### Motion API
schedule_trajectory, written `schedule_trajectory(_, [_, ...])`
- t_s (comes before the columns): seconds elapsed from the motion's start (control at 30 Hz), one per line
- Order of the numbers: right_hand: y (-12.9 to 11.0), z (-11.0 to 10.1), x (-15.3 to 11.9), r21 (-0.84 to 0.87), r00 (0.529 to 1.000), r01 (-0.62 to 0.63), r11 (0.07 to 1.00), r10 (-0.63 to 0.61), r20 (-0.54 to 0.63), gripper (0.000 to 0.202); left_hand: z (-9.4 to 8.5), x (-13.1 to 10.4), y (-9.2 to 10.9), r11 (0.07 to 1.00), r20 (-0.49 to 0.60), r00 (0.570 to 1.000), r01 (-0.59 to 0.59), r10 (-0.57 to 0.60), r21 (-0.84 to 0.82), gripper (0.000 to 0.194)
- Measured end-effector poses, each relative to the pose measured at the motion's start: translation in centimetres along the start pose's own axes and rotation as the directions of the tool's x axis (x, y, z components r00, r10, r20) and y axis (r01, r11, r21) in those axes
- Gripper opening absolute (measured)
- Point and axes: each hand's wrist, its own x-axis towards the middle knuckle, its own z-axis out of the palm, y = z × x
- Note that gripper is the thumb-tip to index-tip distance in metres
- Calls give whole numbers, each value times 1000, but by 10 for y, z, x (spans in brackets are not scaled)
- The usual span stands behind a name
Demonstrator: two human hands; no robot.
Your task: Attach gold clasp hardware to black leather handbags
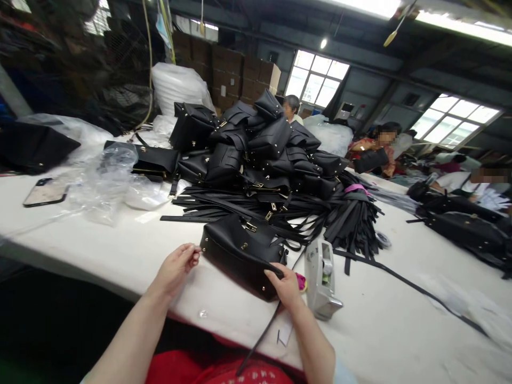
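A black handbag (236, 256) with gold-coloured studs and a clasp lies on its side in front of me on the white table (192, 293). My right hand (285, 285) grips the bag's right end, thumb on top of its edge. At the bag's left corner, beside a small stud, my left hand (181, 266) has its fingers pinched together; what they hold, if anything, is too small to make out. Just right of my right hand stands a grey tape dispenser (320, 277), with a pink round item (301, 281) partly hidden next to it.
Behind the bag rises a heap of black handbags (264, 138), with loose black straps (224, 202) before it and a tied strap bundle (354, 224) to the right. Clear plastic bags (108, 181) and a phone (47, 192) lie left. Other people sit across the table.
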Motion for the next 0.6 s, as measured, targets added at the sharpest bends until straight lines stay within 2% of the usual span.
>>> schedule_trajectory(0.07, [-8,3,-5,-106,991,134,985,-132,29,28,-10,-7,4,994,-64,997,33,-40,-106,46])
schedule_trajectory(0.13, [-16,8,-14,-224,937,345,912,-321,137,28,-18,-11,10,986,-130,989,51,-72,-159,41])
schedule_trajectory(0.2, [-24,14,-26,-286,812,574,767,-490,317,38,-22,-14,19,987,-161,985,42,-67,-153,39])
schedule_trajectory(0.27, [-32,21,-39,-326,690,716,618,-555,464,46,-22,-16,30,991,-164,986,7,-29,-132,41])
schedule_trajectory(0.33, [-39,26,-52,-383,638,766,516,-543,546,43,-18,-18,42,994,-192,980,-72,54,-88,37])
schedule_trajectory(0.47, [-50,35,-73,-444,585,811,381,-536,609,35,-1,-18,61,967,-292,922,-235,255,102,22])
schedule_trajectory(0.6, [-48,46,-90,-439,510,856,273,-586,630,35,17,-1,79,914,-248,901,-278,355,297,33])
